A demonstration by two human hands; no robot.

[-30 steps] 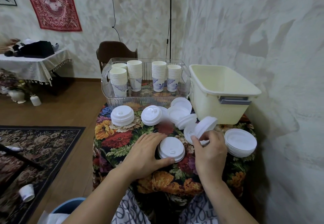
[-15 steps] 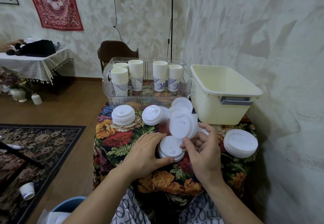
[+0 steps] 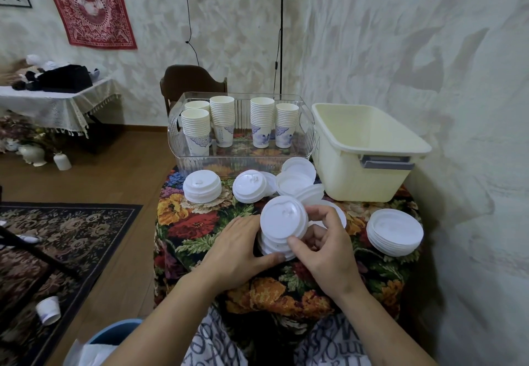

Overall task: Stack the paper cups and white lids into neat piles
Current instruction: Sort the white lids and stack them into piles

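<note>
My right hand (image 3: 323,245) pinches a white lid (image 3: 283,219) between thumb and fingers, tilted just above a small pile of lids (image 3: 270,246). My left hand (image 3: 237,248) cups that pile from the left, thumb along its front edge. More lid piles lie around: one at the back left (image 3: 201,185), one beside it (image 3: 248,186), a loose heap (image 3: 297,181) and a wide pile at the right (image 3: 394,231). Stacks of paper cups (image 3: 221,120) stand in a clear tray (image 3: 240,159) at the back.
A cream plastic tub (image 3: 363,148) stands at the back right against the wall. The small table has a flowered cloth (image 3: 200,222). A brown chair (image 3: 189,79) is behind the tray. A paper cup (image 3: 48,310) lies on the floor rug at the left.
My right hand picked a lid from the loose heap, swung it left and lowered it over the pile under my left hand. My left hand stayed on the pile.
</note>
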